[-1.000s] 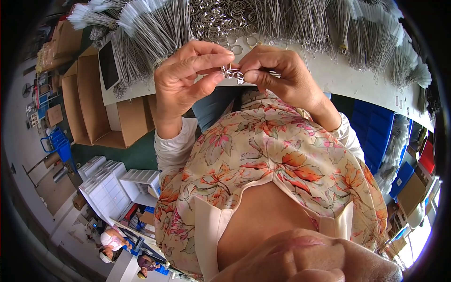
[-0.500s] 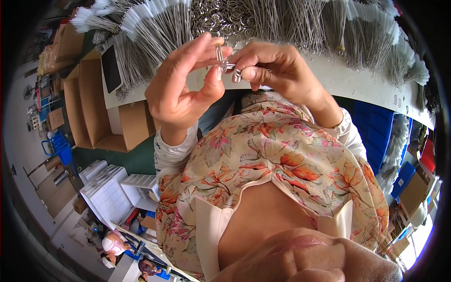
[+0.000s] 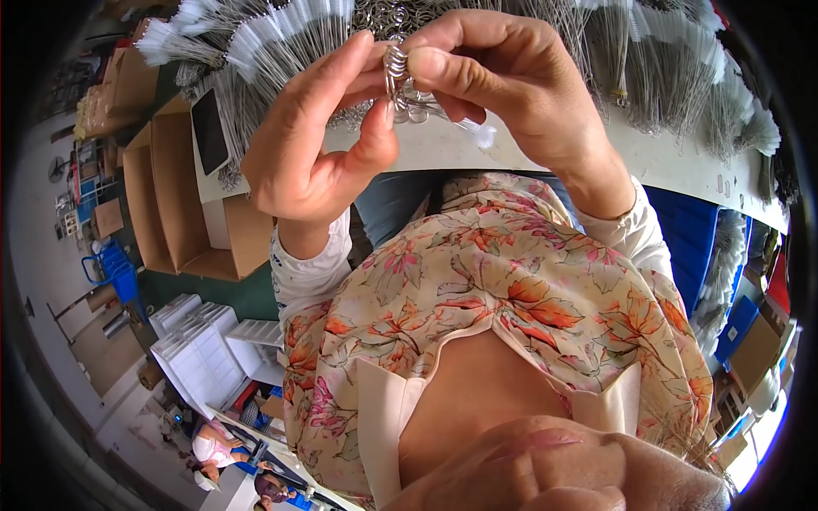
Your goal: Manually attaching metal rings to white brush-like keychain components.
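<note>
Above the table's near edge, my left hand (image 3: 294, 149) pinches a metal ring (image 3: 390, 89) between thumb tip and fingers. My right hand (image 3: 532, 94) meets it from the other side, with thumb and forefinger pressed on a row of small wire loops (image 3: 396, 61) at the top of the ring. Thin wire stems run from there beneath my right fingers, and a white bristle tip (image 3: 484, 134) shows below them, so these look like small wire brushes. My right palm hides most of the stems. Behind my hands lies a pile of loose metal rings (image 3: 379, 15).
Bundles of white-tipped wire brushes (image 3: 294, 43) line the table on both sides. A dark phone (image 3: 209, 132) lies at the table's left edge. Open cardboard boxes (image 3: 183, 200) stand left, blue bins (image 3: 682, 238) right. Two people (image 3: 213, 447) sit in the far lower left.
My right hand has risen and brought wire loops against the ring's top; a bristle tip now shows below it. My left hand has shifted slightly left, still pinching the ring.
</note>
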The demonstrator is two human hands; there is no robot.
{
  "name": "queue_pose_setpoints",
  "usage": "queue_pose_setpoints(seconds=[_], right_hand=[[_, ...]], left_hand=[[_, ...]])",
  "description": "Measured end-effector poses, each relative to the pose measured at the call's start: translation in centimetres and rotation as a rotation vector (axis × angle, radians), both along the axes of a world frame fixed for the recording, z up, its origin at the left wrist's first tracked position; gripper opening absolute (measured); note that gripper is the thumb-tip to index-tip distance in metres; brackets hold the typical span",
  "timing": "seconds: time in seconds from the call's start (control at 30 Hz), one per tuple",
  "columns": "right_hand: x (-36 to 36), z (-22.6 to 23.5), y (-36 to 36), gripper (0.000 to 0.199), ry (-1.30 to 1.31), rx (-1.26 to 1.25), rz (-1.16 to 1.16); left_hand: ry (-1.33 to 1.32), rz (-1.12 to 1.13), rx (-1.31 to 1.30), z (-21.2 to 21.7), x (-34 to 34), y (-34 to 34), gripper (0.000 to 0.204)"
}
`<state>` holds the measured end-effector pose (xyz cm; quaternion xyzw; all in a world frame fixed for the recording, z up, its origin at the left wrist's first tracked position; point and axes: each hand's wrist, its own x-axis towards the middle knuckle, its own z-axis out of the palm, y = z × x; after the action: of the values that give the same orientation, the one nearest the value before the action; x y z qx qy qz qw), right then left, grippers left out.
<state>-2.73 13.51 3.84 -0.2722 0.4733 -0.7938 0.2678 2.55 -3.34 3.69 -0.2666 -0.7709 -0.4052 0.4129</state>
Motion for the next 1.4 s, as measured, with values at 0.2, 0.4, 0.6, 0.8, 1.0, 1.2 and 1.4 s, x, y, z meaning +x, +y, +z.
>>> queue_pose_setpoints(seconds=[0.2,0.4,0.6,0.8,1.0,1.2,1.4], right_hand=[[-0.7,-0.1,-0.1,0.016,-0.006,0.104,0.012],[-1.5,0.4,0.3,0.014,0.002,0.142,0.137],[-0.8,-0.6,0.4,0.014,0.253,0.102,-0.046],[-0.7,-0.4,0.9,0.014,0.279,0.205,-0.167],[-1.2,-1.1,1.2,0.015,0.083,0.125,-0.018],[-1.2,-0.9,-0.3,0.014,0.213,0.160,-0.023],[-0.4,-0.7,-1.7,0.012,0.264,0.148,0.016]], left_hand=[[-0.042,-0.020,-0.013,0.0,-0.5,-0.5,0.034],[-0.113,-0.093,0.003,0.5,-0.5,-1.1,0.033],[-0.363,-0.133,-0.054,2.3,-0.6,-1.2,0.033],[-0.558,-0.132,-0.082,3.3,-1.6,-1.7,0.011],[-0.953,-0.270,0.435,2.8,-0.6,-1.6,0.018],[-0.837,0.030,-0.094,4.0,1.5,-1.3,0.021],[-1.048,-0.200,0.532,4.1,3.5,-2.5,0.021]])
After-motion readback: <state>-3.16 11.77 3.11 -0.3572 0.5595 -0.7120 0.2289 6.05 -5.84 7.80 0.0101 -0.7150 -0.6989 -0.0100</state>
